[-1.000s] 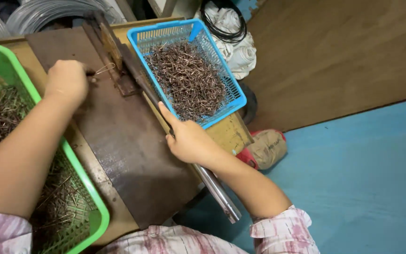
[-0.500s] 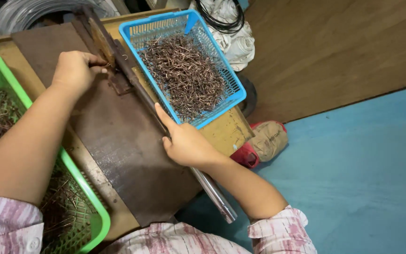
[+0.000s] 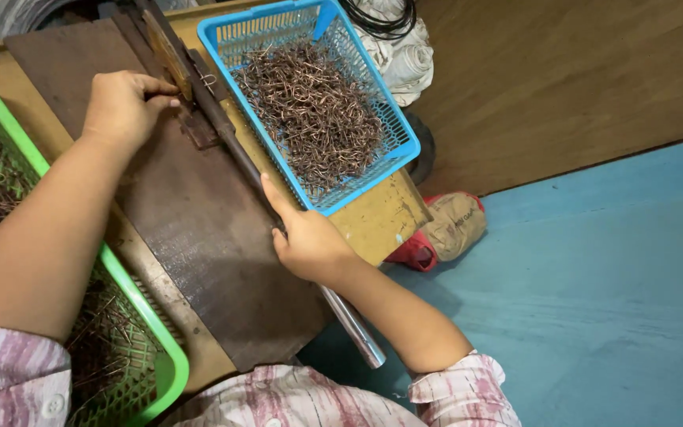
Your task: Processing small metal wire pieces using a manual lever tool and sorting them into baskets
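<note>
My right hand [image 3: 307, 239] grips a long metal lever bar [image 3: 351, 324] that runs diagonally across a dark metal plate [image 3: 191, 237] on a wooden bench. My left hand [image 3: 122, 107] rests at the far end of the plate, fingertips pinched on a small wire piece at the bending jig [image 3: 187, 75]. A small bent wire [image 3: 209, 79] lies just past the jig. A blue basket [image 3: 401, 134] full of bent copper-coloured wire pieces sits right of the bar. A green basket [image 3: 140, 304] with more wire pieces sits at my left.
A wooden bench edge [image 3: 385, 221] carries the baskets. Below it on the blue floor [image 3: 594, 300] lies a tan and red sack [image 3: 448, 229]. White cloth and black cable [image 3: 393, 32] lie behind the blue basket. A brown wooden panel fills the upper right.
My left hand moved along the plate toward the jig and now pinches a wire there. My right hand kept its grip on the lever, which swung slightly with it.
</note>
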